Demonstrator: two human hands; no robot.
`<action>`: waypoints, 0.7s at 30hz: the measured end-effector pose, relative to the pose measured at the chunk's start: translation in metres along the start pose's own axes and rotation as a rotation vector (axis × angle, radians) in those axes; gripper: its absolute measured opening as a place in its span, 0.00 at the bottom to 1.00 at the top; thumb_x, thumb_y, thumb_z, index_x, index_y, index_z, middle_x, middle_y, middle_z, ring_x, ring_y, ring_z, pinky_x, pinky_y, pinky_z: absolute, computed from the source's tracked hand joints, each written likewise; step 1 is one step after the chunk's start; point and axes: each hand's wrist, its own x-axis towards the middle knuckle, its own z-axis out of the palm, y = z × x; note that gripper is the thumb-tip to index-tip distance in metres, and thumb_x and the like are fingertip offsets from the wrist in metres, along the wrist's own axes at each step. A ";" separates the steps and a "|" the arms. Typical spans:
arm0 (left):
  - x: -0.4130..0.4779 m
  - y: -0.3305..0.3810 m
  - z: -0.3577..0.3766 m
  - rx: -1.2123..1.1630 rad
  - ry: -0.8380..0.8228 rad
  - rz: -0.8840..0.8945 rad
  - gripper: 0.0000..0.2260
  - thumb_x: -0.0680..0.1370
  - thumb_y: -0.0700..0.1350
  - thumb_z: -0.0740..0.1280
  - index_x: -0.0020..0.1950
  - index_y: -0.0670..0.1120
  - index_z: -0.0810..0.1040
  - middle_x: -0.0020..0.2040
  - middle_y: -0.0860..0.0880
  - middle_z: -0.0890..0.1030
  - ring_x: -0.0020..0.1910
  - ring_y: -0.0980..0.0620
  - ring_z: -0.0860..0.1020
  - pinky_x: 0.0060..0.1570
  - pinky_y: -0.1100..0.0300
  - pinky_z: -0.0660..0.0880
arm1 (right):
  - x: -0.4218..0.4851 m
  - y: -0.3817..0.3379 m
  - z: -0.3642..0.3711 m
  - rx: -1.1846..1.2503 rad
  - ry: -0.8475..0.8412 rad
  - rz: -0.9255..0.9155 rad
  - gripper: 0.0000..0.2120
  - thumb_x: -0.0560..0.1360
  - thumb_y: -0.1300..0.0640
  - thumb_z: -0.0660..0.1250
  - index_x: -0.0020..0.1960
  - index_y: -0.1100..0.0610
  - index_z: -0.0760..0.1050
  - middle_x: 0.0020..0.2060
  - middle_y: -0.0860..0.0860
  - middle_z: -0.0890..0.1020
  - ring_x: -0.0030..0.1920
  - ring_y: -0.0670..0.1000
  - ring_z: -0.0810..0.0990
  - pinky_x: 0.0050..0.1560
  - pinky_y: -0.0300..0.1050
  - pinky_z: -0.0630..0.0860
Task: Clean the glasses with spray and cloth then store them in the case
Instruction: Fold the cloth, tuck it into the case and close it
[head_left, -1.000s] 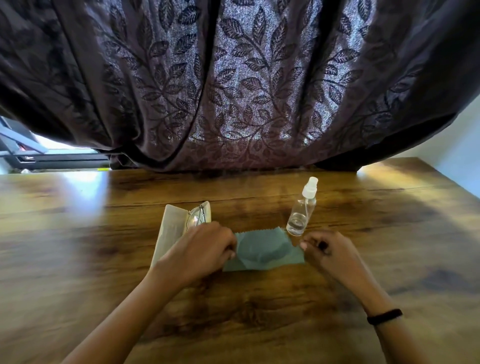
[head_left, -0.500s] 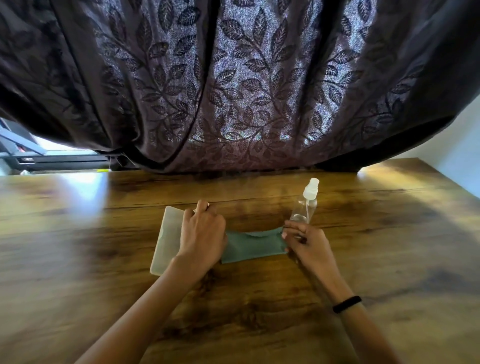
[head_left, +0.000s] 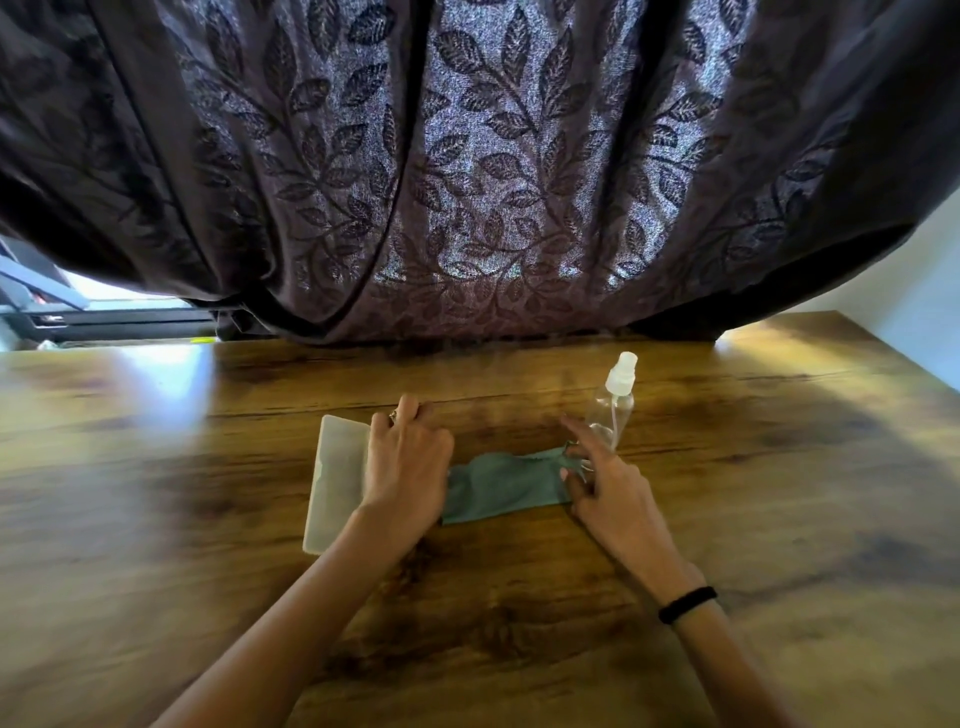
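Observation:
A pale, flat glasses case (head_left: 335, 483) lies left of centre on the wooden table (head_left: 779, 493). My left hand (head_left: 408, 467) rests palm down over its right part, fingers curled over the far corner. The glasses are hidden under that hand, apart from a small glint between the fingers. A green cloth (head_left: 498, 486) lies bunched into a strip between my hands. My right hand (head_left: 605, 483) pinches the cloth's right end with thumb and middle finger, index stretched out. A clear spray bottle (head_left: 613, 410) with a white cap stands upright just behind that hand.
A dark, leaf-patterned curtain (head_left: 478, 182) hangs along the table's far edge. A window frame (head_left: 104, 317) shows at the far left and a white wall (head_left: 924, 291) at the right. Bare wood lies in front of my forearms.
My left hand left the cloth's left edge and moved onto the case, covering the glasses. The cloth went from a flat square to a narrower bunched strip. My right hand shifted up towards the bottle.

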 end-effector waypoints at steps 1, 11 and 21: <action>-0.001 0.001 -0.001 -0.007 0.006 0.014 0.09 0.76 0.49 0.64 0.53 0.48 0.77 0.59 0.48 0.73 0.61 0.47 0.64 0.55 0.53 0.66 | 0.000 0.000 0.000 -0.008 0.008 -0.005 0.28 0.75 0.62 0.63 0.72 0.50 0.58 0.60 0.53 0.77 0.47 0.49 0.80 0.49 0.38 0.73; -0.025 0.004 0.000 -0.232 -0.034 0.214 0.11 0.76 0.51 0.63 0.56 0.51 0.76 0.57 0.54 0.77 0.59 0.53 0.65 0.58 0.54 0.63 | -0.009 -0.002 -0.001 -0.197 0.085 -0.129 0.21 0.74 0.63 0.65 0.65 0.55 0.67 0.50 0.55 0.82 0.43 0.49 0.82 0.45 0.39 0.78; -0.032 0.005 0.003 -0.124 -0.051 0.237 0.09 0.76 0.51 0.63 0.54 0.50 0.77 0.55 0.50 0.79 0.58 0.51 0.69 0.58 0.53 0.66 | -0.014 -0.001 0.001 -0.274 -0.030 -0.100 0.19 0.75 0.58 0.64 0.64 0.56 0.67 0.66 0.52 0.65 0.47 0.48 0.79 0.49 0.42 0.79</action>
